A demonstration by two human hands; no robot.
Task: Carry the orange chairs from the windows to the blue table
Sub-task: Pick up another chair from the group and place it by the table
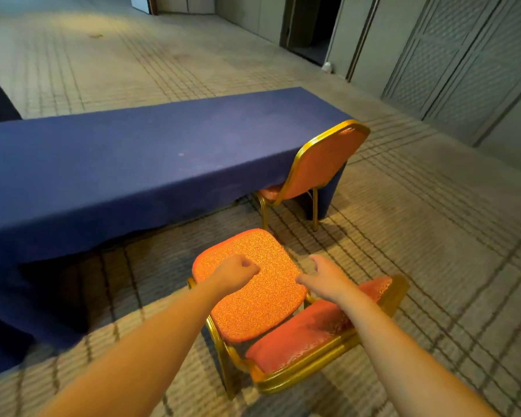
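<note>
While both bare arms stretch forward over it, the nearer orange chair [253, 305] stands on the carpet [433, 251] just short of the long side of the blue surface [118, 164], apart from the hanging cloth, with its seat turned toward that surface and its gold-framed backrest on the side away from it. The left hand [238, 272] hovers above the seat edge closest to the surface with its fingers [251, 267] curled together into a fist, gripping nothing. The right hand [328, 276] hangs beside it, over the seat's corner, its fingers [315, 260] loosely bent and apart, thumb pointing toward the left hand, and it too holds nothing. A second orange chair [322, 167] is pushed in at the end of the same long side, its seat partly under the cloth and its backrest leaning close against the surface's corner. Beyond the surface, the gridded carpet runs to grey wall panels [463, 70] and a dark doorway [310, 25]. A small white object lies on the floor by that doorway, too small to tell what it is.
</note>
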